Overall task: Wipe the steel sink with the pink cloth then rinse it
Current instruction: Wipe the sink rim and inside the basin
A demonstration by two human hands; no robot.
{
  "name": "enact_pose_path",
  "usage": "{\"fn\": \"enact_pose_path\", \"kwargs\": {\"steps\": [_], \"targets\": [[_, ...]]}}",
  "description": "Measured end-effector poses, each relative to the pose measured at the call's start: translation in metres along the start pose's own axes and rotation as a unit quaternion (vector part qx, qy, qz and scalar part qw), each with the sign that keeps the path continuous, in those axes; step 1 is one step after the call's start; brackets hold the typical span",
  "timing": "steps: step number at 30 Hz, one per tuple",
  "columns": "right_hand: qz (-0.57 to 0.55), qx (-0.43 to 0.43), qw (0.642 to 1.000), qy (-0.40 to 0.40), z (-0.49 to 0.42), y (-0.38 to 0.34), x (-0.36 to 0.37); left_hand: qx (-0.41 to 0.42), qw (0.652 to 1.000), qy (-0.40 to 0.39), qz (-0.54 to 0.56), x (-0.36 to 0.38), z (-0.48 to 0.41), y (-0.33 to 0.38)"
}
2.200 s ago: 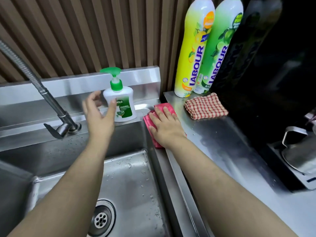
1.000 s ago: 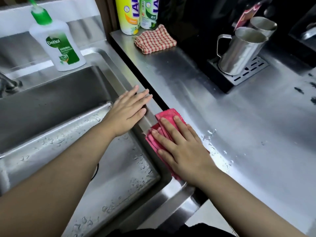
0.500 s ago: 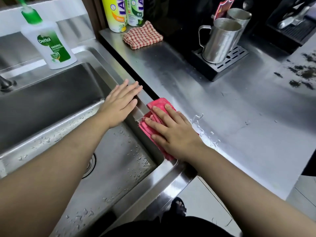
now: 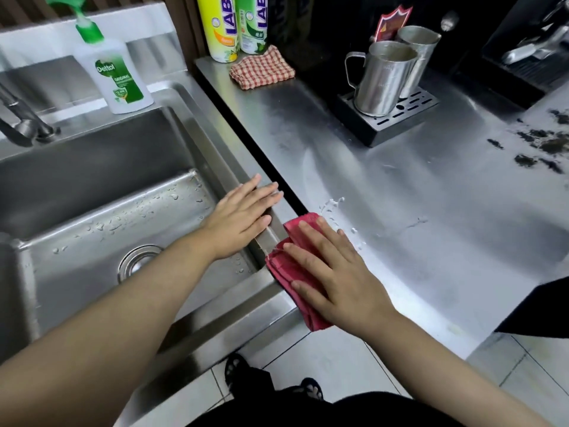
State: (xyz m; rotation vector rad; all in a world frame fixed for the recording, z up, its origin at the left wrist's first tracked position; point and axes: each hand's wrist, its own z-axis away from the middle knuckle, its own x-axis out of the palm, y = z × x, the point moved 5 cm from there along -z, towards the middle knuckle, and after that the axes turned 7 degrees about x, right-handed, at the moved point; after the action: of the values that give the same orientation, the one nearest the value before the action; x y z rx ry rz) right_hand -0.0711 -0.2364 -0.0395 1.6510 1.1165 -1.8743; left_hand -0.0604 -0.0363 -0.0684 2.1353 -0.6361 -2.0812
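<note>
Nearest the viewer, pale floor tiles [image 4: 323, 359] and a sandalled foot [image 4: 235, 368] show below the front edge of the steel units. Two bare forearms reach forward.

The right hand [image 4: 335, 278] lies flat on the folded pink cloth [image 4: 281, 272], fingers straight and spread, pressing down rather than gripping. The cloth sits at the front right corner of the steel sink [image 4: 212, 149], across the seam where the sink's rim meets the worktop [image 4: 400, 226]; its near end reaches the front edge.

Just to the left, the left hand [image 4: 240, 217] rests palm down on the sink's right rim, fingers straight and close together, holding nothing. The two hands are near but apart.

The basin floor is beaded with water drops, its drain [image 4: 137, 261] at the middle. A few drops also lie on the worktop just beyond the cloth. From there a wide bare stretch of worktop runs right and back.

Farther right, dark crumbs [image 4: 542, 143] are scattered. Two steel jugs [image 4: 381, 81] stand on a black drip tray [image 4: 397, 124].

At the back, a checked cloth [image 4: 261, 70] lies before a yellow bottle [image 4: 220, 26] and a green bottle [image 4: 254, 23]. A soap pump bottle [image 4: 115, 75] stands on the sink's rear ledge, and the tap [image 4: 21, 121] at far left.
</note>
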Motion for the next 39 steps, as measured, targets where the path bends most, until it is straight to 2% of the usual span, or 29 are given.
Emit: {"fn": "enact_pose_path", "kwargs": {"steps": [3, 5, 9, 11, 13, 16, 19, 21, 23, 27, 29, 32, 34, 37, 39], "targets": [[0.022, 0.003, 1.0, 0.008, -0.002, -0.003, 0.002, -0.041, 0.999, 0.011, 0.009, -0.008, 0.011, 0.013], [0.041, 0.015, 0.999, 0.007, -0.002, -0.004, 0.004, -0.106, 0.992, 0.058, 0.042, -0.017, 0.037, 0.024], [0.06, 0.023, 0.997, 0.048, 0.003, -0.013, 0.01, -0.216, 0.964, 0.146, 0.049, -0.028, 0.14, 0.052], [0.066, 0.03, 0.996, 0.06, 0.006, -0.025, 0.012, -0.291, 0.939, 0.184, 0.025, -0.03, 0.201, 0.063], [0.067, -0.011, 0.996, 0.065, 0.011, -0.059, 0.019, -0.35, 0.911, 0.216, -0.001, -0.03, 0.251, 0.075], [0.044, -0.105, 0.993, 0.025, 0.028, -0.145, 0.047, -0.416, 0.875, 0.248, -0.022, -0.024, 0.304, 0.087], [0.024, -0.155, 0.988, -0.005, 0.036, -0.205, 0.064, -0.465, 0.848, 0.245, -0.066, -0.015, 0.335, 0.09], [0.036, -0.193, 0.98, -0.011, 0.031, -0.199, 0.066, -0.478, 0.845, 0.22, -0.098, -0.007, 0.344, 0.088], [0.07, -0.18, 0.981, -0.018, 0.025, -0.162, 0.057, -0.476, 0.847, 0.209, -0.115, -0.003, 0.346, 0.086], [0.102, -0.021, 0.994, -0.038, 0.014, -0.071, 0.032, -0.469, 0.847, 0.222, -0.119, -0.002, 0.345, 0.085], [0.086, 0.03, 0.996, -0.014, 0.015, -0.06, 0.028, -0.466, 0.849, 0.216, -0.123, -0.001, 0.347, 0.085], [0.083, 0.048, 0.995, 0.037, 0.024, -0.107, 0.037, -0.455, 0.859, 0.21, -0.103, -0.003, 0.35, 0.085], [0.084, 0.003, 0.996, 0.038, 0.032, -0.17, 0.057, -0.433, 0.87, 0.222, -0.078, -0.012, 0.359, 0.083], [0.073, -0.07, 0.994, 0.033, 0.042, -0.267, 0.089, -0.409, 0.879, 0.225, -0.095, -0.028, 0.391, 0.075], [0.079, -0.113, 0.99, 0.017, 0.045, -0.294, 0.099, -0.415, 0.877, 0.221, -0.1, -0.033, 0.423, 0.065]]}}
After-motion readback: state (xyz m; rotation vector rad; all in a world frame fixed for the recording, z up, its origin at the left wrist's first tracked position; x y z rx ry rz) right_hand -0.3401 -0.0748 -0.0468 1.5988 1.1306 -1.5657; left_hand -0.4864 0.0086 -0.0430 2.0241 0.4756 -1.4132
